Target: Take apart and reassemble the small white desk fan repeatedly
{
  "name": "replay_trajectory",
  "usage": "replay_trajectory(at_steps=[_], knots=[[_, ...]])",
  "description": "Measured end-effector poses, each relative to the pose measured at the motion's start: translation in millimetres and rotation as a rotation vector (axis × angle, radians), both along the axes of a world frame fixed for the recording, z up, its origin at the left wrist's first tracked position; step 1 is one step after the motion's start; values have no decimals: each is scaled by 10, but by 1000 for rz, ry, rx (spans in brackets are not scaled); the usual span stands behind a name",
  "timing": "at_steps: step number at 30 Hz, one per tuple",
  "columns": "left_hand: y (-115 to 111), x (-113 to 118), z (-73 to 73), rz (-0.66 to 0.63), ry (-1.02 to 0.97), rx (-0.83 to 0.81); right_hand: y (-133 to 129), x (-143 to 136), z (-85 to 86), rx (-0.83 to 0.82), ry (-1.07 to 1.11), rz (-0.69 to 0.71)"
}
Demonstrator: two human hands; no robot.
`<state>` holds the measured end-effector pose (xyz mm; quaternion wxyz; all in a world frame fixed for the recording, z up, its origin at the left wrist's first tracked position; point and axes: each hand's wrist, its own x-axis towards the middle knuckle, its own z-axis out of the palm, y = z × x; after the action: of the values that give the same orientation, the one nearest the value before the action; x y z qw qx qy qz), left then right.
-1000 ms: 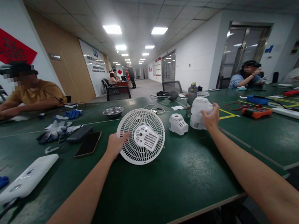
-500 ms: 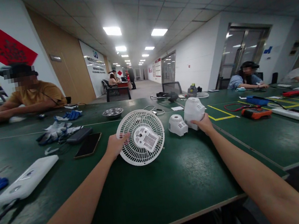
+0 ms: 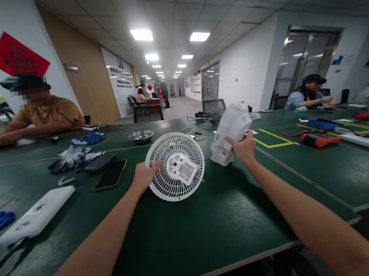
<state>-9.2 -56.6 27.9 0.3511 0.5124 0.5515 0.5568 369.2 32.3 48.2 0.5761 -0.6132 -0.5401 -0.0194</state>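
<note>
My left hand [image 3: 144, 177] grips the left rim of a round white fan grille [image 3: 179, 190], which stands tilted above the green table [image 3: 199, 233]. A slotted white motor mount [image 3: 183, 169] sits at the grille's middle. To the right, my right hand [image 3: 243, 147] is closed around a white plastic fan base [image 3: 233, 123], held at a slant. A smaller white vented housing [image 3: 221, 154] stands on the table just left of my right hand, partly hidden behind the base. Whether the base touches the housing I cannot tell.
A phone [image 3: 110, 175], a white power bank [image 3: 37, 215] and gloves [image 3: 71, 156] lie to the left. Behind the grille is a metal bowl [image 3: 141, 137]. An orange multimeter [image 3: 320, 139] lies right. People [image 3: 45, 113] sit at the table's far sides.
My right hand has lifted the white fan base and tipped it, bringing it in front of the smaller housing. The grille in my left hand is nearly unmoved; the view has shifted slightly.
</note>
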Motion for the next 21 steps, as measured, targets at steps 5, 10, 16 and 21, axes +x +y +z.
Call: replay_trajectory(at_steps=[5,10,16,21], knots=[[43,-18,-36,22,31,15,-53,-195,-111,-213,-113,71],[70,-17,-50,40,18,6,10,-32,-84,-147,-101,18],[68,-22,-41,28,8,9,148,424,-55,-98,-37,-131],[57,-39,-42,17,45,32,234,647,-125,-166,34,-178]])
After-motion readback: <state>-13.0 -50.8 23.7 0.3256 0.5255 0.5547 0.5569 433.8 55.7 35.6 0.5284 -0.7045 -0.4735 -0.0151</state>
